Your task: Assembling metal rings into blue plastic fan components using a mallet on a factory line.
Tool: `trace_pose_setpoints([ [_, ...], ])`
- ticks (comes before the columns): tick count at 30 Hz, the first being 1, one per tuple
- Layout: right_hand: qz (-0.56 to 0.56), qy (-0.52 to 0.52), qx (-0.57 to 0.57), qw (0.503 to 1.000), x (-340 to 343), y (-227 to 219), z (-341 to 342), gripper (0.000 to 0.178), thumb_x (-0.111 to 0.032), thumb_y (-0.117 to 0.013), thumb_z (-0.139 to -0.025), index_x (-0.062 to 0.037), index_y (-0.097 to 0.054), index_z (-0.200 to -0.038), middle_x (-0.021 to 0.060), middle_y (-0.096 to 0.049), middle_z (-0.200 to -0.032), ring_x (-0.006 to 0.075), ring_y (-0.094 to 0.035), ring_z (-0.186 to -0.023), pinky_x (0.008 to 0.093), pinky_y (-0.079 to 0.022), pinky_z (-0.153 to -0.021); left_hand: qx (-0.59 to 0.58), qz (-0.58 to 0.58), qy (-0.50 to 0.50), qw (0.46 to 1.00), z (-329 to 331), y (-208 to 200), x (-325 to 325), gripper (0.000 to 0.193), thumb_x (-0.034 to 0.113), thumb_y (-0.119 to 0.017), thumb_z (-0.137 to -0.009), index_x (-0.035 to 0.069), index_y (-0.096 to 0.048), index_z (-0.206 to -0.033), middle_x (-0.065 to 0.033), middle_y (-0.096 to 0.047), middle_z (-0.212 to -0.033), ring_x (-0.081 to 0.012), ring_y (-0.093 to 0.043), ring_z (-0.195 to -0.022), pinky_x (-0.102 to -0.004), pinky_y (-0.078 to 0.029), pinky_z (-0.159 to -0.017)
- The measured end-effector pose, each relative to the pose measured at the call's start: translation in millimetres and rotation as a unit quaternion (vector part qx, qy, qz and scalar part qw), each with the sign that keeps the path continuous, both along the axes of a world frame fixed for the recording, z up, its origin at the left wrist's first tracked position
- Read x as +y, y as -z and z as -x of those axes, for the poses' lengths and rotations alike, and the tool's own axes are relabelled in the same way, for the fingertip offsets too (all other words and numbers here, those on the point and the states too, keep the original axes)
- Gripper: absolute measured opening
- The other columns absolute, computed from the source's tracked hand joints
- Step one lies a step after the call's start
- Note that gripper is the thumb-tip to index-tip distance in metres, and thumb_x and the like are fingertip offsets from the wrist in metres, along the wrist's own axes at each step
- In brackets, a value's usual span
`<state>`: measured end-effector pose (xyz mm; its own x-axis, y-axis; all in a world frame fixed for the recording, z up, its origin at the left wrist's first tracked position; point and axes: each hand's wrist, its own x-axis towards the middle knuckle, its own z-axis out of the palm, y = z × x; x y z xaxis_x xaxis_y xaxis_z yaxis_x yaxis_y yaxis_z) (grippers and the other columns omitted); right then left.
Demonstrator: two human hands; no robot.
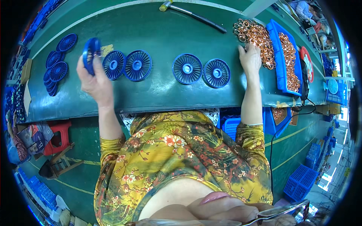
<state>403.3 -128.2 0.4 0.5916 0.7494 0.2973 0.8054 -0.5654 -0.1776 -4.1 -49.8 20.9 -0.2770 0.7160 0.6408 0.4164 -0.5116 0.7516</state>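
My left hand [92, 81] is raised over the left part of the green table, closed around a blue spoked plastic wheel [90, 56]. That wheel is tilted on edge and slightly smeared by motion. Two similar blue wheels [138, 65] lie flat just right of it. Another pair of blue wheels [187, 69] rests at the middle of the table. At the right, my right hand [250, 59] touches the near-left side of a loose heap of copper-coloured rings [260, 35]. Its thumb is spread from the bent fingers, and the fingertips are partly hidden.
More blue wheels [58, 71] lie stacked and overlapping at the far left. A hammer [196, 17] with a dark handle lies at the back. Beside the heap stands a blue tray [281, 71] of copper rings, with a red-rimmed round container [307, 64] behind it. The table's front edge runs before me.
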Motion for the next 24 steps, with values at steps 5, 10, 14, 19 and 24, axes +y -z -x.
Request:
trace_pose_setpoints([
  [5, -0.045, -0.128, 0.074, 0.988, -12.3, 16.0, -26.5, 0.029, -0.03, -0.061, -0.086, -0.0016, -0.065, -0.085, 0.0188, -0.063, -0.081, 0.0339, -0.062, -0.079, 0.0415, -0.048, -0.072, 0.339, 0.071, -0.087, 0.934, 54.7, 34.3, 20.0, 0.027, 0.018, -0.059, -0.088, 0.005, -0.06, -0.112, -0.0157, -0.062, -0.108, -0.0331, -0.056, -0.1, -0.0477, -0.04, -0.089],
  [10, -0.016, -0.124, 0.008, 0.992, -28.0, 11.0, -28.8, 0.025, -0.024, -0.048, -0.094, -0.007, -0.066, -0.094, 0.0182, -0.065, -0.086, 0.0361, -0.063, -0.079, 0.045, -0.049, -0.071, 0.254, 0.038, -0.044, 0.966, 64.1, 37.8, 24.0, 0.03, 0.024, -0.064, -0.085, 0.005, -0.063, -0.108, -0.0259, -0.053, -0.124, -0.0416, -0.045, -0.122, -0.0465, -0.034, -0.103],
  [14, 0.0, -0.072, -0.068, 0.995, -22.7, 22.5, -41.0, 0.03, -0.031, -0.048, -0.094, -0.0063, -0.063, -0.097, 0.0171, -0.062, -0.093, 0.0362, -0.061, -0.086, 0.0474, -0.048, -0.072, 0.321, 0.002, -0.209, 0.924, 117.6, 35.5, 59.9, 0.04, 0.029, -0.065, -0.083, 0.004, -0.058, -0.114, -0.0266, -0.051, -0.124, -0.0413, -0.044, -0.121, -0.0493, -0.032, -0.102],
  [19, 0.006, -0.067, -0.077, 0.995, -27.4, 15.0, -9.2, 0.027, -0.03, -0.052, -0.092, -0.0047, -0.061, -0.086, 0.0168, -0.061, -0.09, 0.0348, -0.059, -0.085, 0.0463, -0.048, -0.072, 0.364, 0.142, -0.429, 0.814, 185.3, 35.0, 106.2, 0.081, 0.06, -0.064, -0.074, 0.003, -0.042, -0.128, -0.0302, -0.046, -0.126, -0.0446, -0.04, -0.122, -0.0608, -0.031, -0.098],
  [24, -0.192, -0.181, 0.022, 0.964, -26.9, 9.9, 13.9, 0.012, -0.015, -0.063, -0.086, -0.0038, -0.061, -0.086, 0.0136, -0.06, -0.084, 0.0319, -0.059, -0.079, 0.039, -0.047, -0.069, 0.458, 0.19, -0.398, 0.772, 203.3, 53.3, 115.2, 0.066, 0.041, -0.071, -0.075, 0.017, -0.045, -0.13, -0.0112, -0.054, -0.123, -0.0368, -0.043, -0.118, -0.0658, -0.032, -0.094],
])
